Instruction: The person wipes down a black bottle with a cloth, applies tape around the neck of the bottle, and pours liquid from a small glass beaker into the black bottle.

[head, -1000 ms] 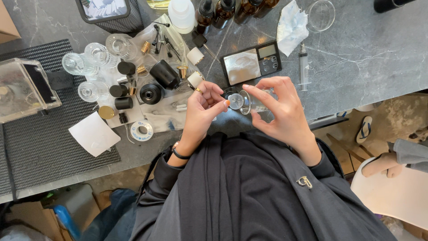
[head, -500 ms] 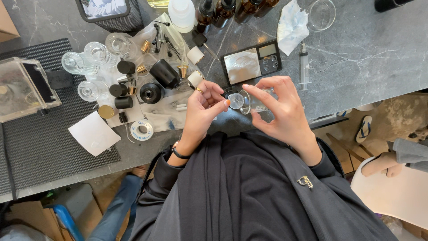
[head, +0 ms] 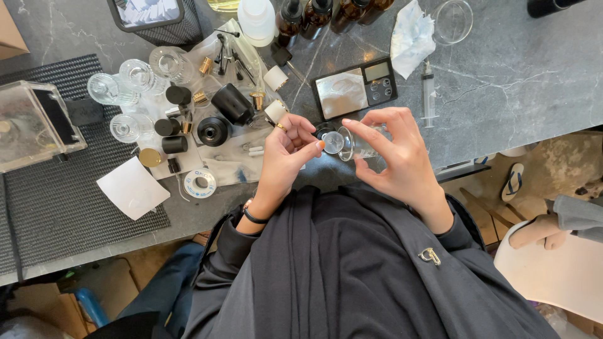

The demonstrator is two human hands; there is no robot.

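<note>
the right hand (head: 402, 157) gripped a small clear glass bottle (head: 352, 143) sideways, just above the near edge of the table (head: 515, 81), its round mouth turned toward the left hand (head: 286, 154). the left hand was pinched shut, thumb and forefinger closed on something tiny at the bottle's mouth — too small to tell what it was. a thin gold ring showed on one left finger and a dark band on that wrist.

the bottle looked light, rigid and smooth, so likely slippery and breakable if it met the stone top; the safest hold seemed to be around its body, as the right fingers had it, rather than at the thin rim.

just beyond the hands lay a small pocket scale (head: 355, 89) with a shiny pan, and beside it, toward the right edge, a plastic syringe (head: 429, 91) and a crumpled tissue (head: 411, 31). toward the left edge sat a cluster of empty glass bottles (head: 135, 75), black caps (head: 213, 130) and gold collars on a clear sheet, with a roll of tape (head: 201, 183) and a white paper square (head: 132, 187) nearer the front. amber dropper bottles (head: 352, 9) stood along the far edge — next to a white plastic bottle (head: 257, 16).
</note>
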